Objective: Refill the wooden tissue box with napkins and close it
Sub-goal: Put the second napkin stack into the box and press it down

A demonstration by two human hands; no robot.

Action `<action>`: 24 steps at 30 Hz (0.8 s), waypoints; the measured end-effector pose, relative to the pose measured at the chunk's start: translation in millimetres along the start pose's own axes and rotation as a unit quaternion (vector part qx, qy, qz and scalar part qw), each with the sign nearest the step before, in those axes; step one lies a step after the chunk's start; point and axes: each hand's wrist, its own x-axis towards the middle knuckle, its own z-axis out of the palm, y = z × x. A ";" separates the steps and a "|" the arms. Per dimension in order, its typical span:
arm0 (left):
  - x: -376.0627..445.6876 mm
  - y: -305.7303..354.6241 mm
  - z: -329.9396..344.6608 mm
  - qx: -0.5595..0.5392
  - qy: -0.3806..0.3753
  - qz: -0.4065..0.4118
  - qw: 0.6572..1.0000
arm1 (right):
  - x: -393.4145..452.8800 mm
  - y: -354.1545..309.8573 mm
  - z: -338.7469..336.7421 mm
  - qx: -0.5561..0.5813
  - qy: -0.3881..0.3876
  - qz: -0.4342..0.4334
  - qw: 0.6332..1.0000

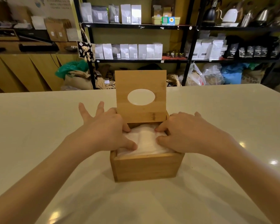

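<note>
Box [146,167]: wooden, square, centre of the frame, slightly below the middle; stands on the table, near wall facing the camera.
Lid [140,81]: hinged at the far edge of the box, swung up and standing nearly upright; an oval opening sits in its middle, and the table shows through it.
Napkins [145,141]: white stack filling the box up to about the rim; top layer rumpled.
Left hand [103,126]: left of centre, lying over the left rim of the box; thumb and forefinger press down on the napkins, the other fingers spread out past the box over the table. Not closed around anything.
Right hand [184,130]: right of centre, lying over the right rim; thumb and forefinger tips press on the napkins, the remaining fingers curl over the outer side of the box. Not closed around anything.
Hands, relation: apart, one on each side of the box, fingertips facing each other across the napkins.
Table [39,126]: pale, glossy top filling the lower half of the frame; light spots reflect at lower left and at right.
Shelves [136,26]: black metal, upper half of the frame, carrying rows of pale bags; kettles [229,15] stand at upper right.
Floor level: sacks and plastic bags [212,75] below the shelves, behind the table.
</note>
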 end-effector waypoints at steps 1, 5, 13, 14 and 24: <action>-0.6 -1.2 -1.3 -0.005 -0.003 -0.001 1.000 | -0.9 2.0 -0.9 0.032 0.006 -0.015 0.999; -3.9 0.8 -3.2 -0.010 -0.008 -0.005 1.000 | -5.6 5.7 -3.5 0.171 -0.014 -0.063 0.983; -5.7 3.2 1.3 -0.022 -0.039 0.011 0.999 | -1.2 1.6 9.6 0.122 -0.017 -0.041 0.992; -5.2 2.9 0.9 -0.021 -0.042 0.012 0.999 | -0.6 1.3 8.2 0.112 -0.019 -0.041 0.993; -6.9 7.0 2.3 -0.006 -0.017 0.001 1.000 | -4.0 7.5 -1.3 0.116 -0.028 -0.058 0.991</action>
